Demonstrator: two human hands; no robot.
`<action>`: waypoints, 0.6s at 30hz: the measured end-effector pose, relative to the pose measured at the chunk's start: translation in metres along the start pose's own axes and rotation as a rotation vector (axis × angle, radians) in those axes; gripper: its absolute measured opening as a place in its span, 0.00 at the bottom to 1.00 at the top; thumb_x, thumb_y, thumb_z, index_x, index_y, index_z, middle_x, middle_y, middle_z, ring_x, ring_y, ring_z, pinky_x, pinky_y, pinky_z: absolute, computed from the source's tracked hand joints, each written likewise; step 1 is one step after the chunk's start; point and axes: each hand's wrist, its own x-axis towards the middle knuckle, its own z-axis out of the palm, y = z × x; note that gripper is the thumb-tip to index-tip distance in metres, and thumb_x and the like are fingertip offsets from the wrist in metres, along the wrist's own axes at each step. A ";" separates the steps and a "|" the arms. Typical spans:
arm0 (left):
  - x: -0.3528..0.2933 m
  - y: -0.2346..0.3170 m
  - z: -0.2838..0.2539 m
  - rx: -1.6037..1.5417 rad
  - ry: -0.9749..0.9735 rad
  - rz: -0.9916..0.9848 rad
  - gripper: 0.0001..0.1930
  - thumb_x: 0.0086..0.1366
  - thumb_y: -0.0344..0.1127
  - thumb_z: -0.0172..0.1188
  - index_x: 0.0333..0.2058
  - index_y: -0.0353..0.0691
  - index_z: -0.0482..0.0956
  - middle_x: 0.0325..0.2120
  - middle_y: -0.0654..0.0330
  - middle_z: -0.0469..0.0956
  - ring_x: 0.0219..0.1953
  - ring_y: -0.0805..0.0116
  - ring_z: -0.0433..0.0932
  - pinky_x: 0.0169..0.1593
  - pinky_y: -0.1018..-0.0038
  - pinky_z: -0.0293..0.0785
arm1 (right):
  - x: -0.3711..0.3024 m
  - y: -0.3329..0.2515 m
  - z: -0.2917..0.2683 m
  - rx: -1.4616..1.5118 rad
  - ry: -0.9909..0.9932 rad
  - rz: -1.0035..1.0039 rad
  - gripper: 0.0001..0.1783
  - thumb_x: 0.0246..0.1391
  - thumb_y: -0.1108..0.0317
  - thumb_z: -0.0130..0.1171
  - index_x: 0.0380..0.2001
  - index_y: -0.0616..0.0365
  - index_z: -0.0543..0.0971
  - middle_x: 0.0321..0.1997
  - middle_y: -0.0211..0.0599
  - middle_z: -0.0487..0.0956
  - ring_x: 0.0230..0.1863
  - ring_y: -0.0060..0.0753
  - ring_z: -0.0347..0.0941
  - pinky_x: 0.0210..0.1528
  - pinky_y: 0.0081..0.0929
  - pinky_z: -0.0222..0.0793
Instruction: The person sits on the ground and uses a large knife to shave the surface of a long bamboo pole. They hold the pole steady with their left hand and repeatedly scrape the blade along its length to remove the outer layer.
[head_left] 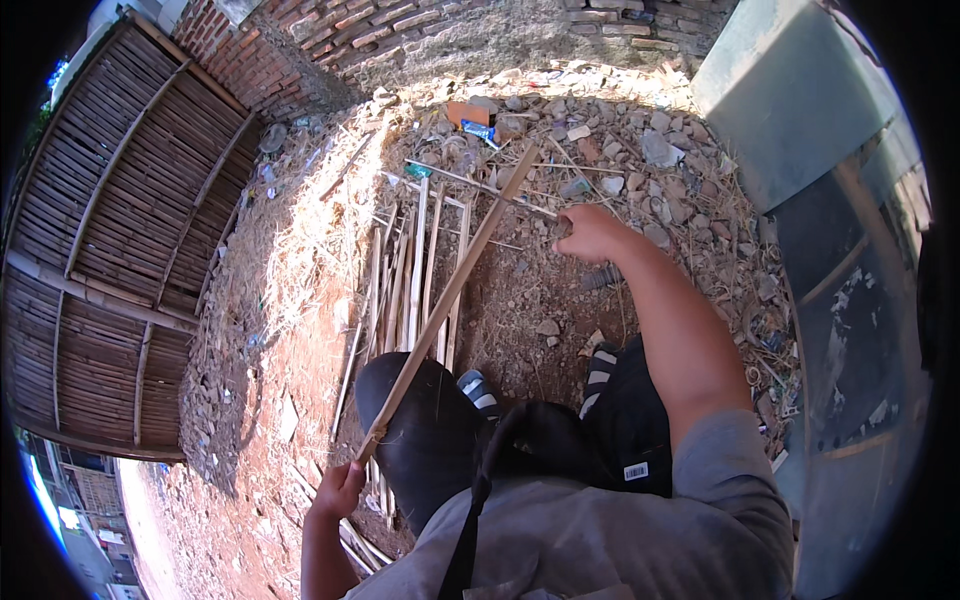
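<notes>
My left hand (340, 490) is closed round the lower end of a long bamboo strip (440, 310), just below a knobbly node. The strip slants up and away to the right, over my left knee. My right hand (597, 235) is closed on the near end of a thin, straight, blade-like tool (530, 207), seen nearly edge-on. The tool crosses the strip near its far end; I cannot tell whether they touch. Beneath, several pale bamboo strips (416, 280) lie side by side on the ground, partly hidden by my left leg.
Rubble and stones (680, 190) cover the ground ahead and right, with a blue wrapper (478, 130) among them. A brick wall (420, 40) closes the far side. A slatted bamboo panel (120, 150) stands left, grey-green sheets (790, 100) right. My sandalled feet (479, 392) are close by.
</notes>
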 end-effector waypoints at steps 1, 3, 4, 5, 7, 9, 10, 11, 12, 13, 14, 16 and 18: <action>-0.002 -0.003 0.001 -0.004 0.001 -0.018 0.27 0.76 0.49 0.46 0.25 0.33 0.76 0.16 0.62 0.72 0.23 0.71 0.69 0.30 0.67 0.68 | -0.007 -0.016 0.001 -0.025 -0.065 -0.046 0.25 0.48 0.55 0.69 0.47 0.57 0.81 0.38 0.48 0.83 0.43 0.50 0.80 0.47 0.44 0.75; -0.006 -0.011 0.004 -0.010 -0.006 -0.057 0.27 0.76 0.50 0.46 0.25 0.33 0.76 0.17 0.61 0.73 0.23 0.71 0.69 0.31 0.66 0.68 | -0.019 -0.056 0.008 -0.074 -0.199 -0.133 0.20 0.48 0.58 0.68 0.42 0.57 0.82 0.36 0.46 0.83 0.44 0.51 0.81 0.47 0.44 0.76; -0.004 -0.020 0.006 -0.062 -0.003 -0.049 0.26 0.75 0.49 0.48 0.25 0.32 0.76 0.16 0.56 0.73 0.22 0.67 0.71 0.30 0.64 0.68 | -0.029 -0.073 0.011 -0.162 -0.215 -0.243 0.21 0.49 0.57 0.68 0.44 0.57 0.81 0.36 0.46 0.83 0.43 0.50 0.81 0.46 0.43 0.75; -0.005 -0.022 0.007 -0.018 0.015 -0.002 0.26 0.75 0.49 0.48 0.25 0.32 0.76 0.16 0.54 0.73 0.22 0.64 0.72 0.30 0.63 0.68 | -0.038 -0.087 0.014 -0.247 -0.231 -0.354 0.22 0.49 0.56 0.68 0.45 0.57 0.81 0.36 0.46 0.83 0.42 0.50 0.80 0.45 0.43 0.75; -0.006 -0.014 0.007 0.071 0.058 0.090 0.25 0.75 0.48 0.49 0.26 0.32 0.76 0.16 0.49 0.73 0.21 0.58 0.74 0.29 0.61 0.68 | -0.036 -0.089 0.019 -0.251 -0.259 -0.393 0.23 0.50 0.55 0.69 0.46 0.58 0.81 0.35 0.46 0.82 0.40 0.50 0.80 0.43 0.42 0.74; -0.008 -0.012 0.011 0.164 0.105 0.142 0.24 0.74 0.47 0.48 0.26 0.31 0.75 0.16 0.48 0.72 0.21 0.54 0.73 0.29 0.59 0.68 | -0.015 -0.060 0.009 -0.094 -0.280 -0.237 0.23 0.51 0.55 0.68 0.45 0.58 0.81 0.35 0.47 0.82 0.40 0.49 0.80 0.42 0.42 0.74; -0.003 -0.023 0.012 0.140 0.107 0.146 0.25 0.75 0.48 0.47 0.26 0.32 0.74 0.16 0.52 0.71 0.21 0.60 0.71 0.29 0.61 0.67 | -0.004 -0.038 0.001 0.004 -0.139 -0.114 0.23 0.51 0.55 0.69 0.45 0.60 0.81 0.35 0.47 0.82 0.39 0.48 0.80 0.42 0.43 0.73; 0.003 -0.027 0.013 0.115 0.109 0.149 0.25 0.75 0.48 0.46 0.26 0.32 0.74 0.16 0.57 0.69 0.21 0.66 0.69 0.29 0.63 0.67 | 0.006 -0.018 -0.003 0.103 0.003 0.004 0.23 0.51 0.55 0.69 0.44 0.61 0.81 0.35 0.48 0.82 0.39 0.48 0.80 0.41 0.43 0.72; 0.003 -0.012 0.009 0.178 0.108 0.167 0.27 0.75 0.50 0.45 0.26 0.31 0.74 0.16 0.55 0.70 0.21 0.64 0.70 0.30 0.62 0.67 | 0.007 -0.007 -0.007 0.115 0.072 0.017 0.22 0.52 0.55 0.68 0.43 0.61 0.81 0.34 0.48 0.82 0.39 0.48 0.80 0.42 0.44 0.73; 0.003 -0.011 0.008 0.176 0.114 0.156 0.26 0.75 0.50 0.46 0.26 0.31 0.74 0.16 0.51 0.71 0.22 0.57 0.72 0.30 0.60 0.68 | 0.005 -0.002 -0.006 0.134 0.134 0.024 0.21 0.52 0.55 0.67 0.42 0.60 0.81 0.34 0.48 0.82 0.39 0.49 0.80 0.42 0.44 0.73; 0.002 -0.015 0.008 0.174 0.118 0.147 0.26 0.74 0.49 0.47 0.26 0.31 0.75 0.16 0.47 0.72 0.22 0.51 0.74 0.30 0.58 0.69 | 0.003 0.003 -0.007 0.154 0.197 0.033 0.20 0.52 0.55 0.67 0.41 0.60 0.81 0.34 0.48 0.82 0.39 0.49 0.81 0.43 0.45 0.74; -0.002 -0.010 0.010 0.144 0.109 0.118 0.26 0.74 0.48 0.48 0.25 0.31 0.76 0.16 0.44 0.73 0.22 0.46 0.77 0.30 0.56 0.69 | -0.012 -0.035 -0.013 0.141 0.045 -0.015 0.20 0.52 0.57 0.67 0.41 0.61 0.80 0.33 0.49 0.82 0.39 0.51 0.80 0.42 0.46 0.73; 0.000 -0.007 0.013 0.135 0.094 0.156 0.26 0.74 0.48 0.47 0.25 0.31 0.75 0.16 0.44 0.73 0.22 0.47 0.77 0.30 0.57 0.69 | -0.027 -0.056 -0.006 0.038 -0.064 -0.171 0.19 0.52 0.57 0.67 0.42 0.59 0.81 0.33 0.46 0.82 0.39 0.50 0.81 0.42 0.46 0.73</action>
